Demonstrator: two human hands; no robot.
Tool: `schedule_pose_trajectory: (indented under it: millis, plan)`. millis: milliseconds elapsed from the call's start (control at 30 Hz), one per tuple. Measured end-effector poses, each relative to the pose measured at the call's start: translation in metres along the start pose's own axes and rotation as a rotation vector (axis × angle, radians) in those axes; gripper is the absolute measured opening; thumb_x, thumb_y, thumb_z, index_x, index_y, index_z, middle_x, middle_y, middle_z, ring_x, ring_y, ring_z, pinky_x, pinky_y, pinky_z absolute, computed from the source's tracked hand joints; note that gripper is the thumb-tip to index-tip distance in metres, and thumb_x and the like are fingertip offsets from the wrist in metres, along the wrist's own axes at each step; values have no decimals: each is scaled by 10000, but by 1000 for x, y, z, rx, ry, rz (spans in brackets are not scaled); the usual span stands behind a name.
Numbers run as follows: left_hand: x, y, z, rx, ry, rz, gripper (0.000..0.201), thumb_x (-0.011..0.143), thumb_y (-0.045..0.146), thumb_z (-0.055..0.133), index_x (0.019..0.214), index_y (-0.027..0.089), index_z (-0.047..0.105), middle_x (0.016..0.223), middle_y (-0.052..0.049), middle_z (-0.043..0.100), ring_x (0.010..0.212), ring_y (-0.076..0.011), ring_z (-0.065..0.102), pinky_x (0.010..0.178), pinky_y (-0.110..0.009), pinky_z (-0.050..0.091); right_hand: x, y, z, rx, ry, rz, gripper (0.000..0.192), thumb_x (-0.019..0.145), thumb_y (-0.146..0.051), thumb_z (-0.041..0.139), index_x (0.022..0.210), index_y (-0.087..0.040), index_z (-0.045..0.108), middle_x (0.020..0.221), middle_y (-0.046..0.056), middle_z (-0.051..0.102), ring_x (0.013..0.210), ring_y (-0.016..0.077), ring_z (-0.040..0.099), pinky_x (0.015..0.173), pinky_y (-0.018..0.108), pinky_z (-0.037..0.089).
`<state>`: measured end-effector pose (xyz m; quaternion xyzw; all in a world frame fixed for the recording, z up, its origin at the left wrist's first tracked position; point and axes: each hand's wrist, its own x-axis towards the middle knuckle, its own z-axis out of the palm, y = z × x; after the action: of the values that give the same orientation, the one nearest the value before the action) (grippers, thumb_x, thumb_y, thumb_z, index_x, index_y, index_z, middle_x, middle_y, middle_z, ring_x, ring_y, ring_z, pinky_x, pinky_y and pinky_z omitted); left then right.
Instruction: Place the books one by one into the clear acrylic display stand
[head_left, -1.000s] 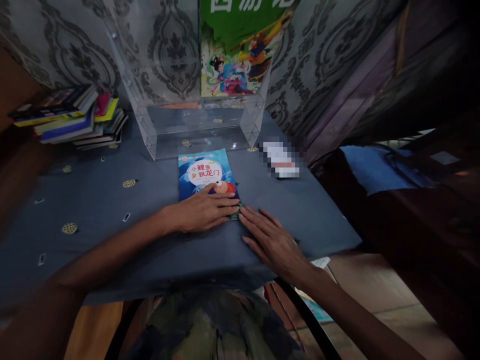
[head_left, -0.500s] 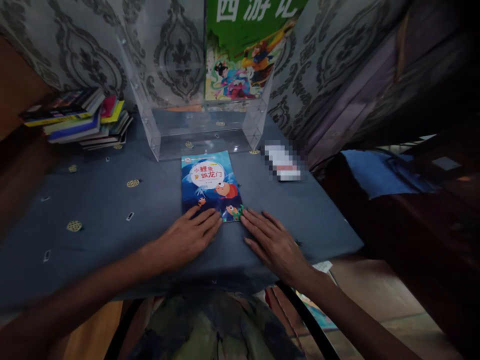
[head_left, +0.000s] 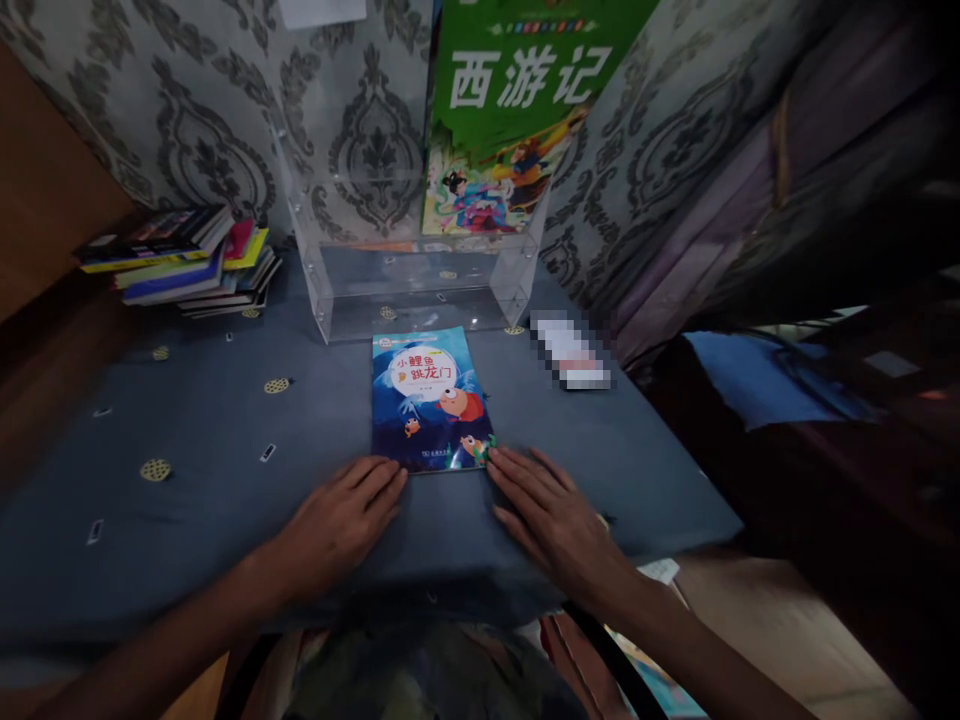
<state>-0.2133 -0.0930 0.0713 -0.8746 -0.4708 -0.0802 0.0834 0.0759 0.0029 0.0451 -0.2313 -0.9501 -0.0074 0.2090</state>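
Note:
A thin blue picture book [head_left: 429, 398] with cartoon fish on its cover lies flat on the blue cloth-covered table [head_left: 210, 440]. My left hand [head_left: 341, 520] rests palm down on the cloth just below the book's near left corner, fingers apart, holding nothing. My right hand [head_left: 551, 515] lies flat on the cloth with its fingertips at the book's near right corner. Behind the book stands a clear acrylic book stand [head_left: 420, 270], and a green book [head_left: 517, 110] stands upright in its right part.
A stack of books [head_left: 184, 260] lies at the back left by the patterned wall. A small blurred white object [head_left: 574, 350] sits on the table right of the stand. Dark furniture with a blue cloth [head_left: 757, 375] is on the right.
My left hand has slid off the blue book's cover towards me onto the cloth. My right hand stays at the book's corner. The view has tilted up a little.

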Motion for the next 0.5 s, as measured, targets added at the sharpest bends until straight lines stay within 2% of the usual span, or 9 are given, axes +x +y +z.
schedule_pose_trajectory:
  millis: [133, 233, 333, 500]
  plan:
    - [-6, 0, 4, -37, 31, -31, 351, 1036, 190, 394, 1348, 93, 522, 1246, -136, 663, 1177, -255, 595, 949, -375, 532, 5, -4, -2, -37, 13, -22, 356, 1028, -220, 448, 1339, -129, 596, 1311, 134, 689, 1238, 258, 636, 1057, 534, 527]
    - [-5, -1, 6, -32, 54, -49, 344, 1031, 195, 404, 1331, 111, 551, 1235, -133, 666, 1152, -263, 604, 961, -410, 525, 13, -6, -2, 14, -16, -41, 361, 1024, -224, 458, 1348, -138, 594, 1333, 137, 674, 1278, 258, 607, 1090, 539, 496]
    - [-5, -1, 8, -9, 62, -62, 354, 1027, 183, 398, 1338, 122, 555, 1240, -134, 667, 1149, -268, 608, 969, -429, 519, 30, -13, -1, 145, -116, -106, 428, 1026, -283, 475, 1428, -144, 530, 1409, 140, 618, 1367, 254, 527, 1144, 534, 441]
    - [-8, 0, 9, -20, 65, -64, 355, 1014, 178, 423, 1336, 112, 556, 1249, -144, 663, 1190, -266, 599, 986, -408, 513, 76, -24, 5, 338, -351, -179, 586, 1041, -463, 423, 1506, -107, 426, 1541, 151, 472, 1478, 249, 371, 1237, 517, 290]
